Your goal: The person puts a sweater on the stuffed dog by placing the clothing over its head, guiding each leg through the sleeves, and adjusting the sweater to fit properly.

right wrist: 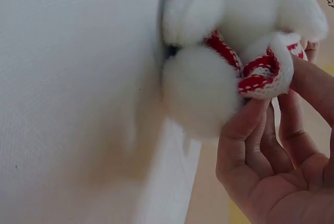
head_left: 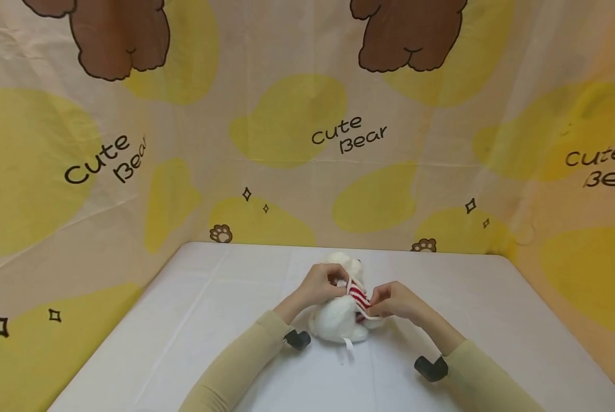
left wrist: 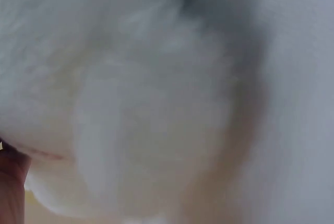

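Observation:
A white plush toy (head_left: 335,317) lies on the table, its head away from me and a small white tag at the near end. Around its body is a red-and-white striped knitted garment (head_left: 359,296). My left hand (head_left: 324,283) pinches the garment's pale edge near the toy's neck. From the other side my right hand (head_left: 396,300) pinches the garment's lower edge between thumb and fingers. The right wrist view shows that knitted edge (right wrist: 266,72) bunched above the fingertips, beside a round white paw. White fur (left wrist: 151,114) fills most of the left wrist view, blurred and close.
The white table (head_left: 209,297) runs back to a fabric backdrop (head_left: 286,171) printed with bears and lettering, which also hangs at both sides. A black wrist mount (head_left: 431,368) sits by the right sleeve, and another black mount (head_left: 298,340) by the left.

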Tool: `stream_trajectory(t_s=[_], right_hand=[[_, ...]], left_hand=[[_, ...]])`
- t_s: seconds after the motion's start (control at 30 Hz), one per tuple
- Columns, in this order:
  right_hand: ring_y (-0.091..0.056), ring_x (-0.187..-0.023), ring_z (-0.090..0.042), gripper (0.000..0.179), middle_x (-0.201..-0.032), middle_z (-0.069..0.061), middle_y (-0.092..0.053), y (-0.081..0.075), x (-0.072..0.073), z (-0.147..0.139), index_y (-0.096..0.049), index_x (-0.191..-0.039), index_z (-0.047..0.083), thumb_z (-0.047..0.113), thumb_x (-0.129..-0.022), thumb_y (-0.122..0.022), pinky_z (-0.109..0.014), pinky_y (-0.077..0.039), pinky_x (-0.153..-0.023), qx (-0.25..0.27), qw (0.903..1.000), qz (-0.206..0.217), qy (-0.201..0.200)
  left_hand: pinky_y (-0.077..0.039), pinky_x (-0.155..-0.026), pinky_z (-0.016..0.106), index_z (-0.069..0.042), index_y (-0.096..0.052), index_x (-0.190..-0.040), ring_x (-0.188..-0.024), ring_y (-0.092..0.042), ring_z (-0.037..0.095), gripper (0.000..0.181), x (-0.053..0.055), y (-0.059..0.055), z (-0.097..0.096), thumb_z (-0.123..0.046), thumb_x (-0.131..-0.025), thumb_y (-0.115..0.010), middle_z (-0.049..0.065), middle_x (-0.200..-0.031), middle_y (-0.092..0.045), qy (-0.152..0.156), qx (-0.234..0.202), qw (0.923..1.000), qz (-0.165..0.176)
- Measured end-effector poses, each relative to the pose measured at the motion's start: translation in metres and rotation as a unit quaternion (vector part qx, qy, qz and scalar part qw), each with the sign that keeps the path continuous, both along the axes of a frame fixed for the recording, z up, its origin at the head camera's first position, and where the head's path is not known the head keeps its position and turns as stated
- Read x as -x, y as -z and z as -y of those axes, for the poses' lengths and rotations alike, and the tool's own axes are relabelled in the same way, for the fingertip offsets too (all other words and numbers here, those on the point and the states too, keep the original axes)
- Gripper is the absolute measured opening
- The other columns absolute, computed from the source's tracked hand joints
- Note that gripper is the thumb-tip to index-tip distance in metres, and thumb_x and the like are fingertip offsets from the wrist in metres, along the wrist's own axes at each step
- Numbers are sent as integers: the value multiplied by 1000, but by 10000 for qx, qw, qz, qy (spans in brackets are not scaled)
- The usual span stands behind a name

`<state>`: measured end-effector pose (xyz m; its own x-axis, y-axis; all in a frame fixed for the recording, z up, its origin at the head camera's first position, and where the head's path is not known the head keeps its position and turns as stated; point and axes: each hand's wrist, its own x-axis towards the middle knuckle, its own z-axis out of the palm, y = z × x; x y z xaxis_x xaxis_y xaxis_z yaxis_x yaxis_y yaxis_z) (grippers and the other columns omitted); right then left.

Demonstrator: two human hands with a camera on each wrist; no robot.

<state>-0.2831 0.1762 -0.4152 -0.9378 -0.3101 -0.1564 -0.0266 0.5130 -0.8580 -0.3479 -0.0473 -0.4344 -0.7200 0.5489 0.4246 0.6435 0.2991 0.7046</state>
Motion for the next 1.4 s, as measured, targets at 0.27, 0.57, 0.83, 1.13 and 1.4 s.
stream_trajectory(t_s=[0.27, 0.57, 0.83, 1.13, 1.4], right_hand=[[-52, -63, -10, 19, -64, 4, -59, -3, -4, -2, -61, -70, 0, 10, -72, -78, -26, -47, -59, -210, 9997, -76, -63], [-51, -64, -13, 20, -65, 2, -58, -9, -2, 5, -62, -72, 4, 13, -72, -80, -27, -43, -58, -880, 9945, -566, -39], [-62, -78, -14, 31, -83, -2, -70, -28, -2, 15, -68, -91, 9, 34, -75, -78, -29, -50, -65, -1389, 9788, -1500, 161], [-65, -78, -14, 29, -84, -5, -71, -14, 0, 26, -71, -92, 3, 22, -72, -81, -26, -52, -63, -959, 9825, -1556, 349], [-69, -79, -17, 28, -85, -10, -73, -8, -2, 32, -70, -96, 0, 13, -73, -80, -23, -52, -61, -418, 9833, -1579, 801]], left_hand=[[-42, -57, 17, -5, -67, -82, -63, -49, 5, 7, 4, 6, 0, -1, -76, -69, -3, -70, -58, -248, -532, 9930, 1023], [-40, -58, 18, -8, -68, -82, -64, -49, 5, 12, -2, 2, 1, 0, -73, -71, -1, -69, -57, -412, -463, 9931, 994], [-40, -59, 17, -10, -66, -85, -65, -47, 5, 17, -10, -6, 0, 2, -73, -71, 3, -71, -56, -293, -44, 9987, 413], [-42, -61, 16, -13, -70, -91, -67, -48, 2, 19, -11, -17, 3, -1, -76, -72, -3, -77, -62, 72, 559, 9983, 141], [-42, -62, 15, -15, -69, -97, -67, -49, 3, 22, -13, -29, 6, -7, -77, -75, -8, -79, -63, 234, 1367, 9896, -395]])
